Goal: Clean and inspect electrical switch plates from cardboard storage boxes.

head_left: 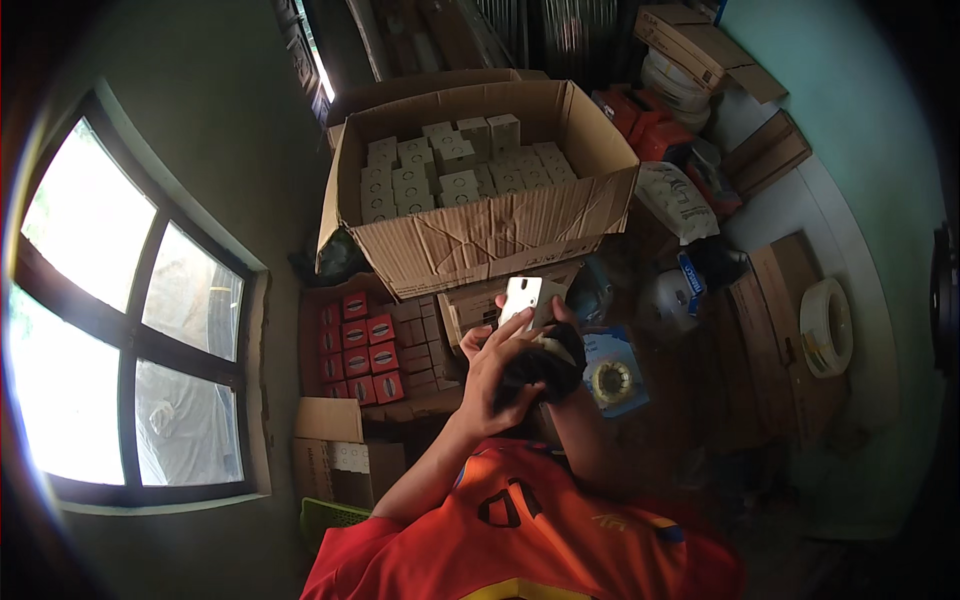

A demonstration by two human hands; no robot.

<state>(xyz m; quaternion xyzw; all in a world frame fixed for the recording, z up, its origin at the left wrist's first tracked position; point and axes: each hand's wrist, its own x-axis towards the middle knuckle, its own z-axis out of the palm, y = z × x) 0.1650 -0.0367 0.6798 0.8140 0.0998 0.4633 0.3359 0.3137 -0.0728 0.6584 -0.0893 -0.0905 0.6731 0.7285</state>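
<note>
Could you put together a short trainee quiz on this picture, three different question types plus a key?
1. True or false: the window is on the person's left.
2. Fill in the blank: the small boxes with oval marks, below the large open carton, are mainly ____.
3. What shape is the white item at the left hand?
A round
B rectangular
C triangular

Key: 1 true; 2 red; 3 B.

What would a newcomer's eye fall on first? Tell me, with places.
First, the bright window at far left. Next, the big open cardboard box at top centre, holding many small pale boxes. Just below it, the left hand touches a small white thing.
</note>
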